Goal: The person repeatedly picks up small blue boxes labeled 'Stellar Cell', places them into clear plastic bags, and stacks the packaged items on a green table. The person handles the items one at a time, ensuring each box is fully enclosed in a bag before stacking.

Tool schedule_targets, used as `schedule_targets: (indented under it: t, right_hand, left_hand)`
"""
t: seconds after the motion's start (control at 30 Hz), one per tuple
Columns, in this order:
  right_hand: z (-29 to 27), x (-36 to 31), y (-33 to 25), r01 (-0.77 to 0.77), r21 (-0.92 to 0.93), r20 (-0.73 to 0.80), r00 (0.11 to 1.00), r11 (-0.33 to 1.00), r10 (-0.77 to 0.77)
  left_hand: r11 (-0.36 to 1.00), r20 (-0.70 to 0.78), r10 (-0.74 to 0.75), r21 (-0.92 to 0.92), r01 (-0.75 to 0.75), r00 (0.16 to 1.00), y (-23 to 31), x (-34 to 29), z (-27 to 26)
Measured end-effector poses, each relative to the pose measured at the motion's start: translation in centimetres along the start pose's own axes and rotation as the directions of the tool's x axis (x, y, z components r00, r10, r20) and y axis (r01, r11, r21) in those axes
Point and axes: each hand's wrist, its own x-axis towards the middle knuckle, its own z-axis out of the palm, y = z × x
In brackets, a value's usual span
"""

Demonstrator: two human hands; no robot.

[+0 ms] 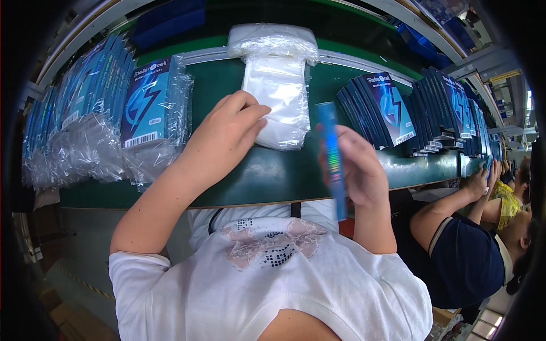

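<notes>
Clear bags [277, 94] at centre frame: our left hand [224, 133] pinches the top one with its fingers; our right hand [355, 165] grips a blue box [331, 156], best slid in squarely.

A long green work surface [267, 176] is running across the view, its near edge curving with the lens. Behind it a pale metal rail [364, 61] is bordering a darker green conveyor belt [341, 28]. Blue bins [424, 42] are sitting beyond the belt. To the right, a metal frame [483, 59] is rising toward bright daylight that is coming in at the far end [529, 99]. A grey panel [91, 238] is closing the bench front below.
</notes>
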Motion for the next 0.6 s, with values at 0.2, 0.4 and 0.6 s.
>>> schedule_targets:
  t: [0.2,0.4,0.6]
  right_hand:
    - [2.5,1.6,1.6,-0.255,0.203,0.308,0.933,0.945,0.185]
    - [2.7,2.6,1.1,-0.149,0.144,0.198,0.973,0.978,0.119]
    - [1.0,2.0,1.7,-0.032,-0.068,0.053,0.998,0.997,0.035]
  left_hand:
    - [0.995,-0.07,0.004,-0.102,-0.011,0.998,-0.6,0.6,0.5]
    - [0.928,-0.078,-0.276,-0.281,0.244,0.958,-1.1,0.4,0.8]
    - [0.522,0.19,-0.544,-0.686,0.507,0.817,-0.9,0.1,0.6]
